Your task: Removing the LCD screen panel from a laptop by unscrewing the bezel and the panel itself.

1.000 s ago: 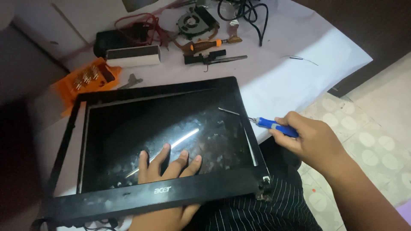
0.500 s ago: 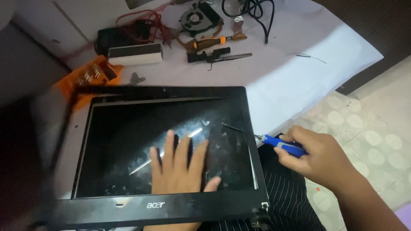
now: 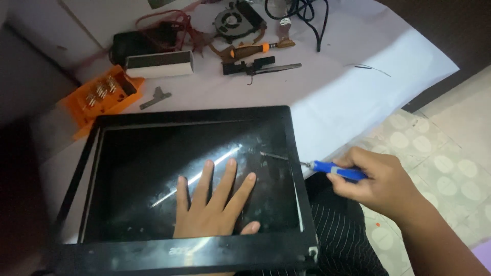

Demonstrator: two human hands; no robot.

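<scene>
1. My left hand (image 3: 215, 207) lies flat, fingers spread and released, on the screen (image 3: 153, 174) in the lower left of the frame.
2. My right hand (image 3: 381, 181), at the right, is clenched around a blue screwdriver (image 3: 335, 169); its tip sits at the screen's right bezel.
3. Across the top I see an orange case (image 3: 99, 97), a fan (image 3: 235, 20) and an orange-handled tool (image 3: 250, 50).

Black screen frame (image 3: 291, 153), blue screwdriver handle (image 3: 337, 170), orange bit case (image 3: 99, 97) at the white surface's (image 3: 327, 97) left edge, black-and-white pinstriped trousers (image 3: 342, 240).
</scene>
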